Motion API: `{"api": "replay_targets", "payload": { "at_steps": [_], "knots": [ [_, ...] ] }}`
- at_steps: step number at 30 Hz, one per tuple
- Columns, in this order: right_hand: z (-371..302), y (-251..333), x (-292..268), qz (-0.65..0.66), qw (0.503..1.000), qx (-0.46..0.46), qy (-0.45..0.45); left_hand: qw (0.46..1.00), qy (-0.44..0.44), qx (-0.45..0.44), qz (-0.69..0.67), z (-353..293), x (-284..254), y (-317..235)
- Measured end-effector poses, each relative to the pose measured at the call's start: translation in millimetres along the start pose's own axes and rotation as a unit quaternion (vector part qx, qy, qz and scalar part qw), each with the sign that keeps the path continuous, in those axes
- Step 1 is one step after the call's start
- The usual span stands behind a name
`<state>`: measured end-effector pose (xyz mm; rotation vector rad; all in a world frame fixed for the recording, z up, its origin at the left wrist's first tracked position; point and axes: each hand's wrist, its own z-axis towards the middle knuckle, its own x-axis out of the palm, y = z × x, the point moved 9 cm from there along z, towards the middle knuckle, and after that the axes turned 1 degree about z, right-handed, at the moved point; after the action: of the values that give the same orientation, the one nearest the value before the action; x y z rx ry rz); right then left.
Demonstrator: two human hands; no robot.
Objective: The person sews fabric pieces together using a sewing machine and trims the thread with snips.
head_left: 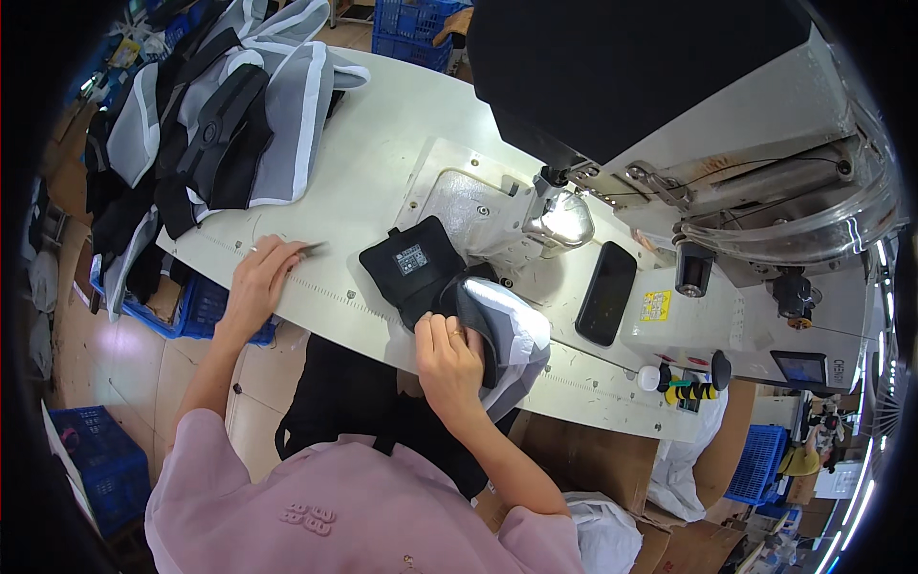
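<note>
My right hand (449,359) is closed on the edge of a padded fabric piece (512,325), grey with a white border and a black part. A black flap with a printed label (411,260) lies flat on the table beyond that hand, seemingly joined to the piece. My left hand (260,282) is over the table's near edge at the left, apart from the fabric. Its fingers pinch a small, thin, metallic-looking tool (314,249), blurred at the tip, so its kind does not show. The sewing machine's needle area (550,196) is just beyond the fabric.
A pile of grey and black padded pieces (225,134) covers the table's far left. A black phone (606,293) lies right of the fabric, beside the sewing machine head (727,143). Small spools (684,387) stand near the right edge. Blue crates (100,459) and cardboard boxes (593,464) are below.
</note>
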<state>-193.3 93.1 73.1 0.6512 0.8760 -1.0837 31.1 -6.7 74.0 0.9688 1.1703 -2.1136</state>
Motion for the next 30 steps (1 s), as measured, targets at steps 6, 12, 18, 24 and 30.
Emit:
{"api": "replay_targets", "payload": {
  "at_steps": [6, 12, 18, 24, 30],
  "knots": [
    [-1, -2, 1, 0.007, 1.0, 0.006, -0.001, 0.995, 0.077, 0.009, -0.056, -12, 44, -60],
    [-3, -4, 4, 0.007, 1.0, 0.017, 0.014, 0.994, -0.002, 0.104, -0.02, -7, 52, -92],
    [-3, -4, 4, 0.002, 1.0, 0.013, 0.009, 0.992, -0.055, 0.112, -0.018, 33, 49, -103],
    [-4, -5, 4, 0.001, 1.0, 0.012, 0.011, 0.99, -0.02, 0.139, -0.006, 75, 86, -119],
    [-7, -14, -1, 0.035, 0.999, 0.025, 0.0, 0.985, -0.126, 0.054, -0.105, 74, 34, -98]
  ]
}}
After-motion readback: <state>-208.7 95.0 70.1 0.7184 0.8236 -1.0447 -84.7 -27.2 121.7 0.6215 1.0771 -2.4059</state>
